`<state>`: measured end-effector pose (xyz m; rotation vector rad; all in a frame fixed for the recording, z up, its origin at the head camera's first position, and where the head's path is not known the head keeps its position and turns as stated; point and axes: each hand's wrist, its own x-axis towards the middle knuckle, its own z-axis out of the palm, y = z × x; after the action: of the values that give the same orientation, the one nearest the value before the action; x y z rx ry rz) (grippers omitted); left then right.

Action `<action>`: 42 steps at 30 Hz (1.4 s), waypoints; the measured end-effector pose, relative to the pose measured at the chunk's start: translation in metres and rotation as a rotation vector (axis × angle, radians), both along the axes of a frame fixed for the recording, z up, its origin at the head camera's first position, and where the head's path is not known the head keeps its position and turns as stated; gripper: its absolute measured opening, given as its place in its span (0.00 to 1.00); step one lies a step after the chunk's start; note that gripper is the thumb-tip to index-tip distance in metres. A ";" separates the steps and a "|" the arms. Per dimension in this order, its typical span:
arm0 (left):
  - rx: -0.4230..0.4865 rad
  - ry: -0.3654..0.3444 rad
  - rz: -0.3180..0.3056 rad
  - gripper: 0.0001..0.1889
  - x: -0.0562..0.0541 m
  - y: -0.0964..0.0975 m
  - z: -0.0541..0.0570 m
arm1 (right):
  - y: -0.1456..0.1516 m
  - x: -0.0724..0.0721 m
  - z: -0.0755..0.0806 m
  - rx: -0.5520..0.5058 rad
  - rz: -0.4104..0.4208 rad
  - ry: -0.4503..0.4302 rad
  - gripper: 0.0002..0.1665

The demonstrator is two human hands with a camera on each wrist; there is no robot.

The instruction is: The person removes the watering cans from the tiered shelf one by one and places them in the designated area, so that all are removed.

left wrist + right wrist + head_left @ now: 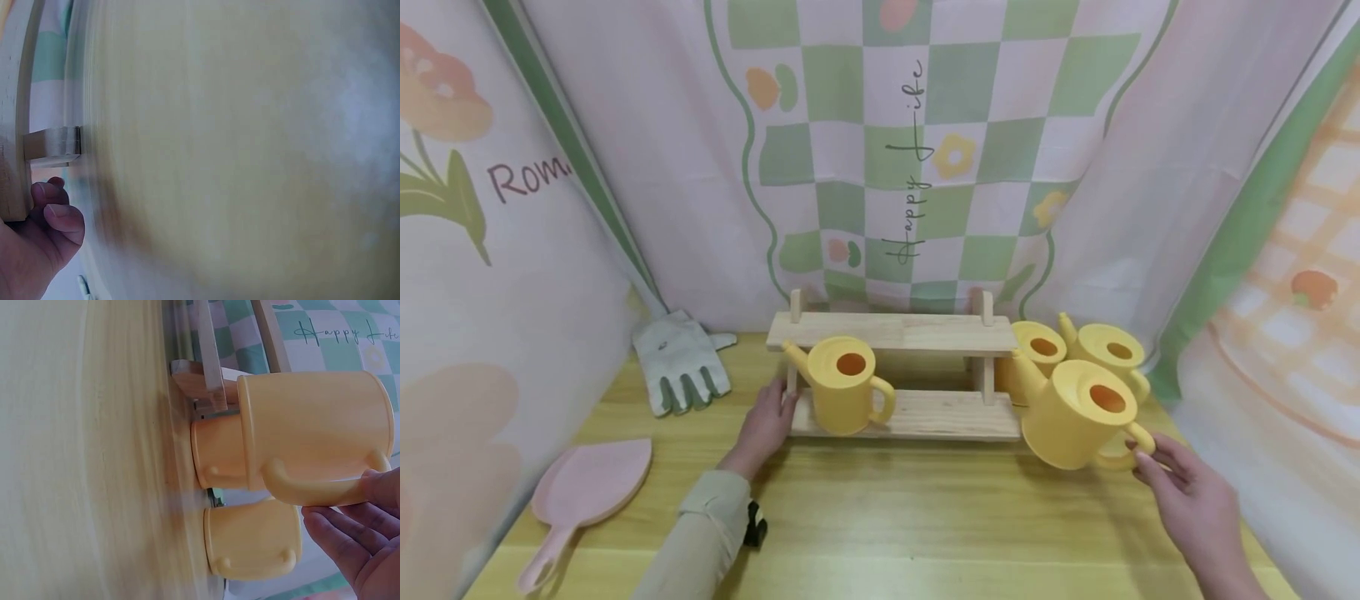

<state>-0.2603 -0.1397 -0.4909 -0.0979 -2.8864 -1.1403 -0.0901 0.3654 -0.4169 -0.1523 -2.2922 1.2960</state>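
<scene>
My right hand [1195,500] pinches the handle of a yellow watering can [1056,425] between thumb and fingers. That can is raised off the table, its spout toward the shelf, and the right wrist view shows its base apart from the tabletop. At the left end of a two-tier wooden shelf [891,331], my left hand [763,429] grips the lower board, fingers curled around its end in the left wrist view. Another yellow watering can [838,396] stands upright on the left part of that lower board, spout to the left.
Two more yellow watering cans [1108,346] stand behind the held one, right of the shelf. Grey-white work gloves [681,362] lie at the back left of the wooden table [880,517]. A pink dustpan [587,483] lies at the front left. Printed curtains [692,167] hang around the table.
</scene>
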 end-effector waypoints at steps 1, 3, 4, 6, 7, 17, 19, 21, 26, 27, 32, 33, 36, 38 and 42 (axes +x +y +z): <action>0.001 -0.004 0.000 0.27 0.000 0.000 0.000 | 0.001 0.001 -0.001 -0.002 -0.004 -0.003 0.15; 0.001 -0.010 0.001 0.27 0.000 0.000 0.001 | 0.003 0.002 -0.002 -0.002 -0.011 -0.008 0.15; 0.001 -0.010 -0.001 0.27 0.000 0.000 0.001 | 0.005 0.002 -0.003 0.001 -0.013 -0.012 0.15; 0.001 -0.004 -0.003 0.26 0.000 0.000 0.001 | 0.006 0.003 -0.006 0.011 -0.018 -0.022 0.15; 0.005 -0.004 -0.001 0.26 0.000 0.000 0.001 | 0.007 0.003 -0.007 0.018 -0.020 -0.031 0.16; 0.003 0.023 -0.018 0.27 0.001 -0.001 0.001 | 0.013 -0.001 -0.019 0.074 -0.026 -0.095 0.19; 0.005 0.024 -0.020 0.27 0.001 -0.001 0.001 | 0.014 -0.002 -0.022 0.072 -0.019 -0.107 0.20; 0.005 0.026 -0.022 0.27 0.002 -0.001 0.001 | 0.015 -0.003 -0.025 0.073 -0.012 -0.111 0.21; 0.009 0.028 -0.021 0.26 0.002 -0.001 0.001 | 0.015 -0.004 -0.031 0.081 0.004 -0.109 0.22; 0.008 0.030 -0.023 0.26 0.002 -0.001 0.001 | 0.015 -0.004 -0.032 0.087 0.003 -0.112 0.22; 0.011 0.020 -0.018 0.26 0.003 0.000 0.002 | 0.013 -0.004 -0.034 0.102 -0.002 -0.131 0.23; 0.011 0.018 -0.017 0.26 0.003 0.000 0.002 | 0.012 -0.004 -0.035 0.104 0.000 -0.132 0.23; 0.010 0.010 -0.014 0.26 0.002 0.000 0.001 | 0.011 -0.004 -0.036 0.111 0.010 -0.120 0.22; 0.012 0.006 -0.013 0.27 0.002 0.000 0.000 | 0.010 -0.005 -0.036 0.113 0.018 -0.115 0.22; 0.014 0.001 -0.008 0.27 0.002 0.000 0.001 | 0.010 -0.007 -0.038 0.112 0.027 -0.125 0.22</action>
<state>-0.2585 -0.1398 -0.4902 -0.1093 -2.8795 -1.1609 -0.0968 0.3756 -0.4551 -0.1691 -2.4737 1.1985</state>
